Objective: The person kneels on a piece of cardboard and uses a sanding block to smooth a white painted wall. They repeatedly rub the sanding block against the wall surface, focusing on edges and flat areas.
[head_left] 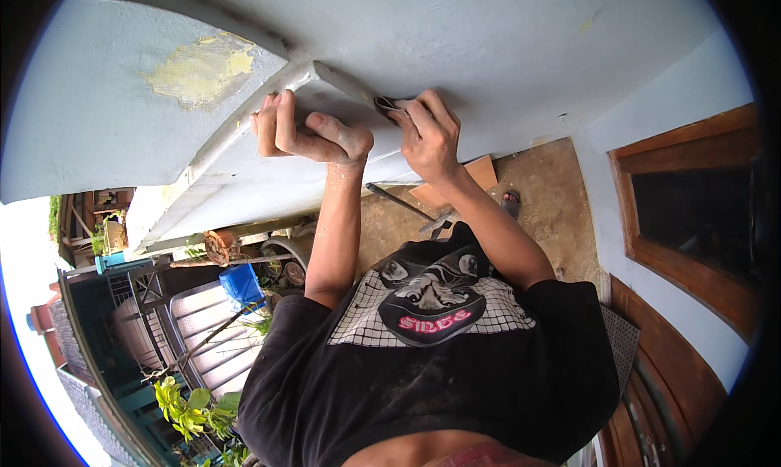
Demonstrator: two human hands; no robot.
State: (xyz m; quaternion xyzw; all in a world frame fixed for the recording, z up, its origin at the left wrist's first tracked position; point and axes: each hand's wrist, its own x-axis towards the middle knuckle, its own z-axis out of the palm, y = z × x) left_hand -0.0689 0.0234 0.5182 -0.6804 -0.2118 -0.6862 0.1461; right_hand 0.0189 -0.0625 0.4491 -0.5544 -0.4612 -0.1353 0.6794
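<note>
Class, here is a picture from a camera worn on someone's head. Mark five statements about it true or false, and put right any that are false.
1. The right hand pinches a dark, folded piece. True.
2. The left hand grips a hammer. False: no tool shows in it; its fingers are curled.
3. A yellowish patch marks the surface to the left of both hands. True.
4. The person's T-shirt is plain white. False: it is black, with a printed design on the front.
5. The blue container stands at the picture's right edge. False: it is left of the person's body.
</note>
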